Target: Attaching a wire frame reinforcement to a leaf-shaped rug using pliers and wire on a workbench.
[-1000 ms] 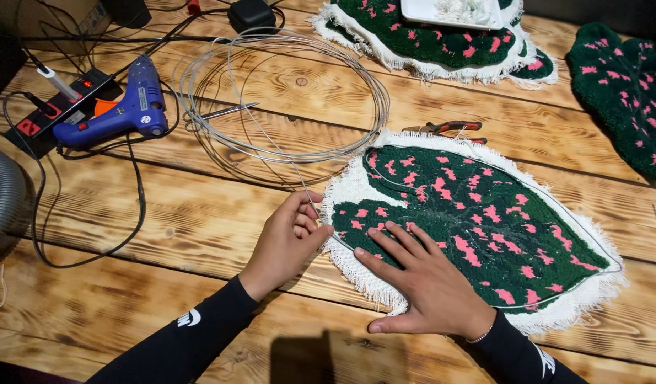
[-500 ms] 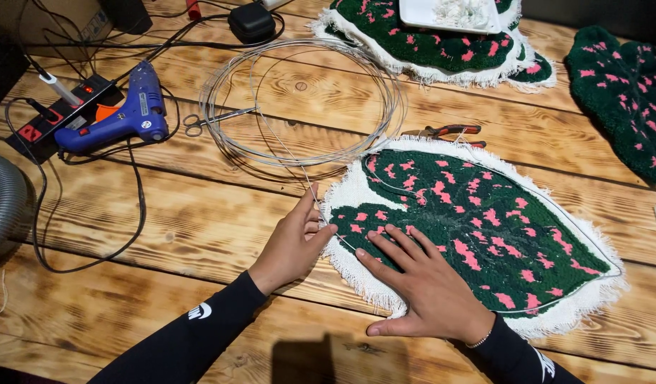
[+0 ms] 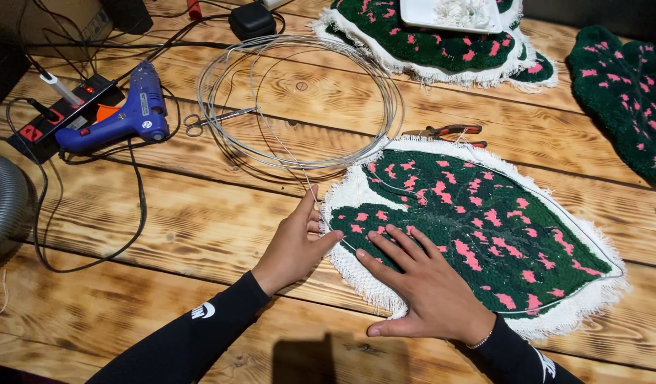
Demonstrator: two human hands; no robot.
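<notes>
Two hands at the edge of a leaf-shaped rug

Two bare hands work at the lower centre of the frame, both in black sleeves. The right hand (image 3: pixel 424 288) lies flat, fingers spread wide, pressing on the near left part of the leaf-shaped rug (image 3: pixel 484 227) and gripping nothing. The left hand (image 3: pixel 294 245) sits just beside the rug's left fringe, its grip pinched narrow on a thin wire (image 3: pixel 310 186) that runs up from the fingertips (the contact itself is too small to see clearly). The rug is dark green with pink flecks and a white fringed border, lying flat on the wooden bench (image 3: pixel 200 220) at centre right; a thin wire line follows its outline.

Farther up, the wire joins a loose wire coil (image 3: pixel 299 99) at upper centre. Small scissors (image 3: pixel 218 119) lie on the coil's left edge, and red-handled pliers (image 3: pixel 445 131) lie just past the rug's top edge. At upper left sits a blue glue gun (image 3: pixel 125 117), its black cord looping down the bench, beside a power strip (image 3: pixel 54 117). A grey hose (image 3: pixel 4 210) curves at the left edge. More green and pink rugs (image 3: pixel 427 43) lie along the top, one bearing a white tray (image 3: pixel 452 14).
</notes>
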